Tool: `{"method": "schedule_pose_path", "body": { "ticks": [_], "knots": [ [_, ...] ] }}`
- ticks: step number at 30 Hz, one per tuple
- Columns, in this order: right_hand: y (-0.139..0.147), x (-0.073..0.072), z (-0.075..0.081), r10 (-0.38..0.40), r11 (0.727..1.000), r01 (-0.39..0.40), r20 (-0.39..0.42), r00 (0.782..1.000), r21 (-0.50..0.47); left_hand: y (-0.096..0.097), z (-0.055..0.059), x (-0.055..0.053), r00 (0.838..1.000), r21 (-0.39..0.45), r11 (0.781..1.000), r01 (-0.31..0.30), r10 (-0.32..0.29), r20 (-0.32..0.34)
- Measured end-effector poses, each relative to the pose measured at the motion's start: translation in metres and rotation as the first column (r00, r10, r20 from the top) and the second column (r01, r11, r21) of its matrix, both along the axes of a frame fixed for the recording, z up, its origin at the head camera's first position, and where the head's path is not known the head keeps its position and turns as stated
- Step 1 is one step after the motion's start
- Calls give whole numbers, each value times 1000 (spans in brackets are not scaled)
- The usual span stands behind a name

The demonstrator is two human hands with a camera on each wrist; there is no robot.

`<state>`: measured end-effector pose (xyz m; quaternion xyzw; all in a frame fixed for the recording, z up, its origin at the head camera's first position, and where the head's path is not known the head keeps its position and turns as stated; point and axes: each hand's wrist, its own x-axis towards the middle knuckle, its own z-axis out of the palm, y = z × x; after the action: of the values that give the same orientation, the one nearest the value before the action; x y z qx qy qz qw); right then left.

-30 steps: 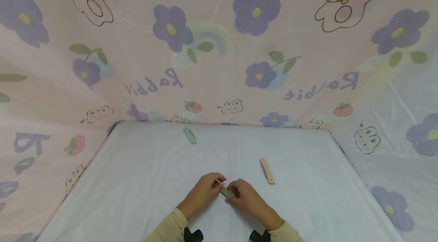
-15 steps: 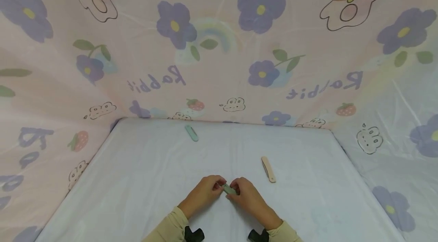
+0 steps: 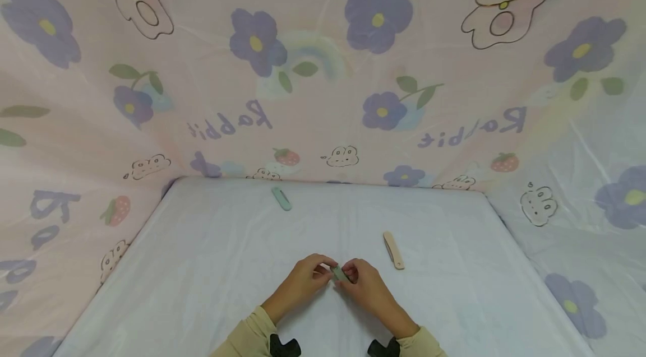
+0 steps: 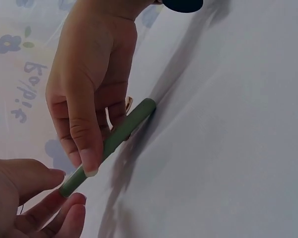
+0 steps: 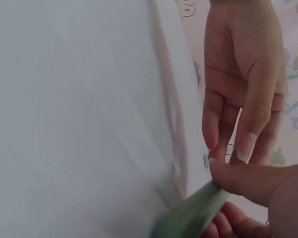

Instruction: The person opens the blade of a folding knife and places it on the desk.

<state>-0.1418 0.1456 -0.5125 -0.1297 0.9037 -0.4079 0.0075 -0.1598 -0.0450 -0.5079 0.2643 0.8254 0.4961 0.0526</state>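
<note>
A slim sage-green bar with rounded ends [image 3: 340, 273] is between the two hands, low over the white table. My right hand [image 3: 364, 285] grips its body between thumb and fingers; the left wrist view shows this bar [image 4: 131, 120] slanting past the right thumb. My left hand [image 3: 303, 278] has its thumb and forefinger at the bar's other end, pinching it from both sides. In the right wrist view the green bar [image 5: 191, 213] is blurred, and the right thumb covers its far end. The bar's exact kind cannot be told.
A beige, two-layered strip with a rivet [image 3: 393, 250] lies to the right beyond the hands. Near the table's back edge lies a mint-green, slotted piece [image 3: 281, 199]. The white-covered table [image 3: 212, 256] is enclosed by printed curtains [image 3: 313, 121] at back and sides.
Both hands have shifted slightly forward with the green bar. My right fingers have changed their hold on it, and the bar stands a little steeper. The strip and the slotted piece stay put.
</note>
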Motion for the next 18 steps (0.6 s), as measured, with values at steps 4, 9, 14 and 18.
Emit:
{"method": "schedule_pose_path", "body": {
  "ticks": [4, 9, 14, 18],
  "knots": [
    [3, -1, 0, 2, 999, 1, 47, 999, -50, 3, 3, 1, 1000, 35, 999, 1, -2, 9],
    [4, -4, 0, -21, 996, 25, 44, 999, -87, 6, 1, 1, 999, 96, 995, -39, 36, 29],
    [-1, -4, 7, -96, 989, 89, -58, 994, -119, 9, 2, -2, 996, 199, 977, -76, 64, 68],
    [-5, -1, 13, -145, 984, 130, -117, 983, -122, 11, 6, -4, 993, 246, 965, -90, 67, 102]
  ]
}}
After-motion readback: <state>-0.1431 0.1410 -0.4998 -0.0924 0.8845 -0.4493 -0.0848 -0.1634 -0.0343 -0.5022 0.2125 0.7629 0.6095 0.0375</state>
